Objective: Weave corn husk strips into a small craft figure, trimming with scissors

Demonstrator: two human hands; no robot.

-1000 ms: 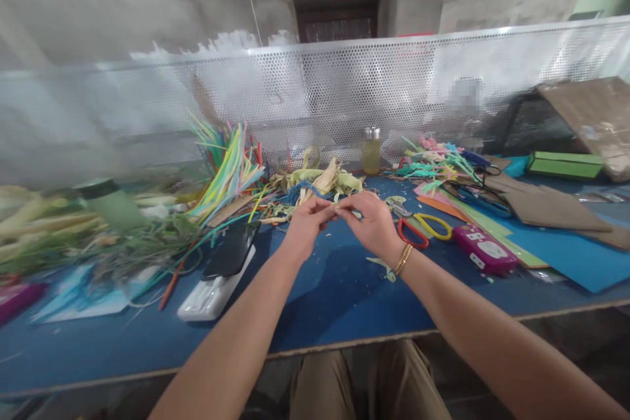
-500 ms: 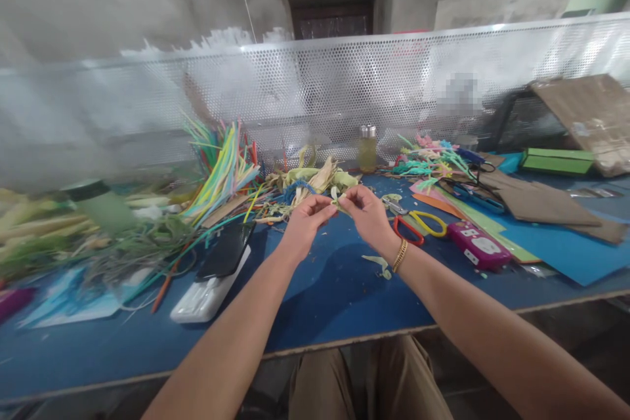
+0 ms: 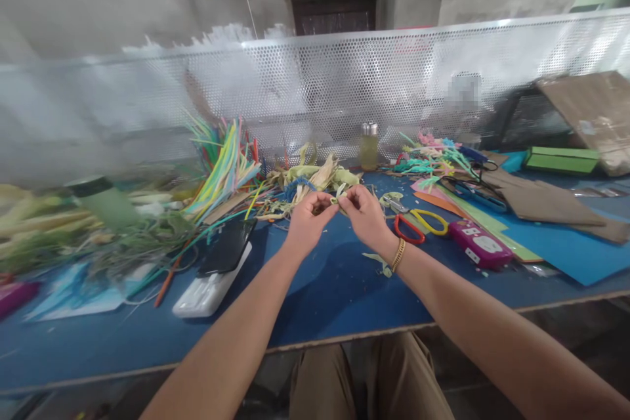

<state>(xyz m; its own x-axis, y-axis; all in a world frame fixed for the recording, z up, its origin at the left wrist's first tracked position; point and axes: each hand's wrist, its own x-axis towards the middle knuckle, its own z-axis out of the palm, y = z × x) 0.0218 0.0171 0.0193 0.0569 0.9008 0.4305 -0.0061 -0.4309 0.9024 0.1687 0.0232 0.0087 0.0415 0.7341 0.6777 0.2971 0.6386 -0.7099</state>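
Observation:
My left hand [image 3: 312,215] and my right hand [image 3: 363,210] meet over the middle of the blue table, fingertips almost touching. Both pinch a small pale green strip of corn husk [image 3: 335,201], bent into a little loop between thumbs and forefingers. Most of the strip is hidden by the fingers. Just behind the hands lies a heap of dried corn husks [image 3: 322,174] with a blue bundle beside it. Two pairs of scissors, one with red handles [image 3: 409,230] and one with yellow handles [image 3: 433,222], lie right of my right hand. A husk scrap [image 3: 378,262] rests near my right wrist.
At left, a dark phone [image 3: 229,248] lies on a white case [image 3: 211,292], near colourful pipe cleaners [image 3: 224,167] and a green-bodied jar [image 3: 105,203]. A glass bottle [image 3: 369,147] stands behind. A purple box [image 3: 480,244], paper and cardboard [image 3: 546,200] lie right. A perforated metal screen [image 3: 339,79] backs the table.
The view has shifted slightly. Both hands keep their pinch on the husk strip, whose pale loop shows a little differently between the fingertips. Nothing on the table has visibly moved.

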